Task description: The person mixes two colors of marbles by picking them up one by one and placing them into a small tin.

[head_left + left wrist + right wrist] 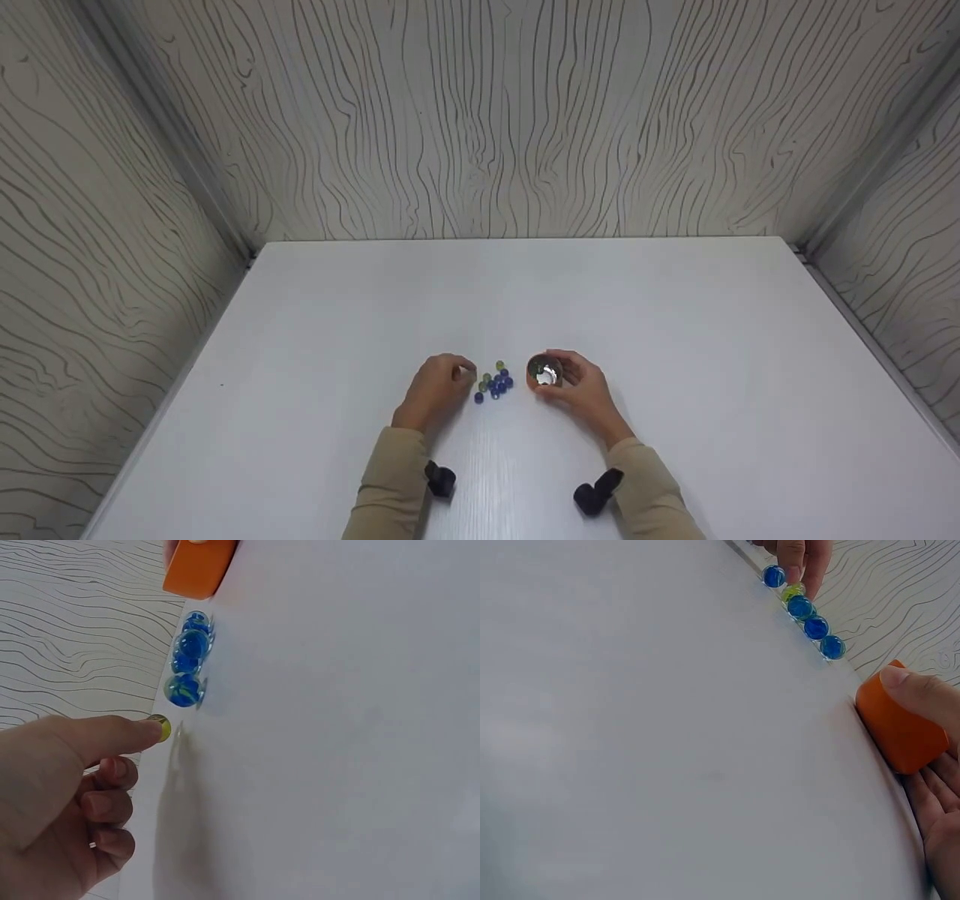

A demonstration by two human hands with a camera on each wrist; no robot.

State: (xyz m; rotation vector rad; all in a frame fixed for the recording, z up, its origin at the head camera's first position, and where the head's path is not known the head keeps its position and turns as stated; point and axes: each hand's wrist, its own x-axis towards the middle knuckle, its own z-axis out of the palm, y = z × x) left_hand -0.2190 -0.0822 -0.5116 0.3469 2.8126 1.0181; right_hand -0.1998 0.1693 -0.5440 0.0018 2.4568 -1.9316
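In the left wrist view, the thumb of my left hand (441, 388) lies against a yellow-green glass marble (163, 728), pinching it; the index finger is mostly hidden behind. The other fingers curl inward. My right hand (591, 391) grips a small orange cup (896, 720) at its side, thumb near one edge and fingers round the other. From the head view the cup's inside (544, 370) looks shiny and metallic. Between the hands lies a loose cluster of blue marbles (502, 388) and several yellow-green marbles (487, 378).
All this stands on a white table (480, 300). Wood-grain patterned panels (480, 120) rise behind it and at both sides. Dark wrist cameras (442, 481) are strapped over the beige sleeves (390, 480).
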